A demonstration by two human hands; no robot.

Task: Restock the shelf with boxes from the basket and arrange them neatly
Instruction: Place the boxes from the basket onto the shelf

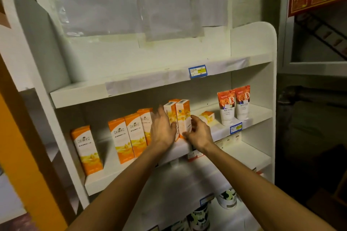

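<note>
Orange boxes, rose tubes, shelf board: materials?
Orange boxes: likely printed paperboard with a slight sheen; sharp folded edges, flat faces.
Rose tubes: probably soft glossy plastic, standing on white caps; flat crimped top ends.
Shelf board: smooth white, painted or laminated board or metal; cannot tell which.

1. Showing smooth, slightly glossy white board on the shelf (pixel 78 95).
2. Looking like printed glossy cardboard on the orange boxes (pixel 120 140).
3. Shining as plastic on the tubes (pixel 234 105).
</note>
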